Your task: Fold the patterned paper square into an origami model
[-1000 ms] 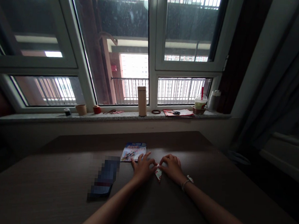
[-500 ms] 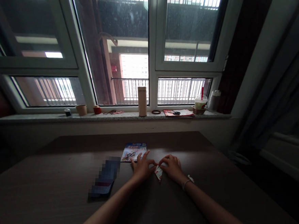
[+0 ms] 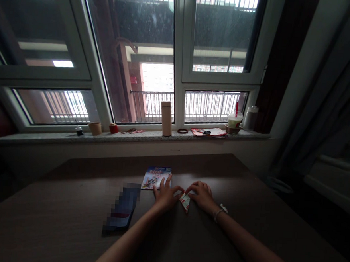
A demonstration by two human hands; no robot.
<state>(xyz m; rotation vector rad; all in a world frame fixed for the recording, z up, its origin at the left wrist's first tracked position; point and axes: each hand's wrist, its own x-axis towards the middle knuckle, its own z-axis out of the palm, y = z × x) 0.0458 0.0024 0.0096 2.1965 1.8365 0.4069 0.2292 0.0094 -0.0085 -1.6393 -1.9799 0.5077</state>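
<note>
A small folded paper [image 3: 184, 202], white and green with red marks, lies on the table as a triangle with its point toward me. My left hand [image 3: 166, 196] pinches its upper left corner between thumb and index finger; the other fingers spread out beside a printed booklet [image 3: 153, 178]. At the upper right edge of the paper, my right hand [image 3: 202, 194] has its thumb and fingertips closed on it, with the remaining fingers curled. A bracelet with a white piece circles my right wrist. The fingertips cover the paper's top corners.
A dark, pixelated object [image 3: 123, 209] lies left of my left forearm on the brown table [image 3: 52, 210]. Along the windowsill stand a beige bottle [image 3: 166, 119], a paper cup [image 3: 95, 128], scissors [image 3: 206, 132] on red-and-white papers, and a drink cup with a red straw [image 3: 235, 119].
My left hand's raised fingers have shifted slightly left and down. The folded paper shows a little more of its left side. My right hand has barely moved.
</note>
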